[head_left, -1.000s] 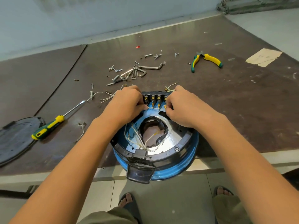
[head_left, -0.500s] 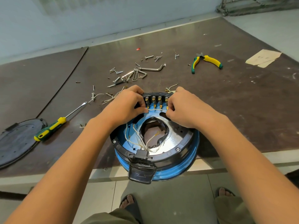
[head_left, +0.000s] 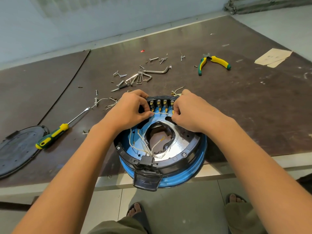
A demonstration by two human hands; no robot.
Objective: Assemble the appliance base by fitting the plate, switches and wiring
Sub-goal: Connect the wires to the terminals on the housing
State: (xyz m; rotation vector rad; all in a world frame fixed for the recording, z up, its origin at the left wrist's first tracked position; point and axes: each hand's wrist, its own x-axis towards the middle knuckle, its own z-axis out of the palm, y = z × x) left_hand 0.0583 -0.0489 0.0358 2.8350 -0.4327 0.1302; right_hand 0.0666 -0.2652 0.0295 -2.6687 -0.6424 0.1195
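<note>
Our left hand (head_left: pixel 130 110) and right hand (head_left: pixel 190 112) both pinch the white wire (head_left: pixel 162 113); we should press its terminals squarely onto the switches (head_left: pixel 161 103).

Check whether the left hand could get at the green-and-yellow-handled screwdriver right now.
Probably yes: the screwdriver lies uncovered left of it, nothing between, though the left hand is pinching a white wire.

Covered and cropped
The left hand (head_left: pixel 130 112) and right hand (head_left: pixel 194 113) cover both ends of the switch row (head_left: pixel 161 103); the white wire (head_left: pixel 163 113) has its ends hidden under their fingers (head_left: pixel 148 114). The left edge crops the dark cover (head_left: pixel 18 149).
</note>
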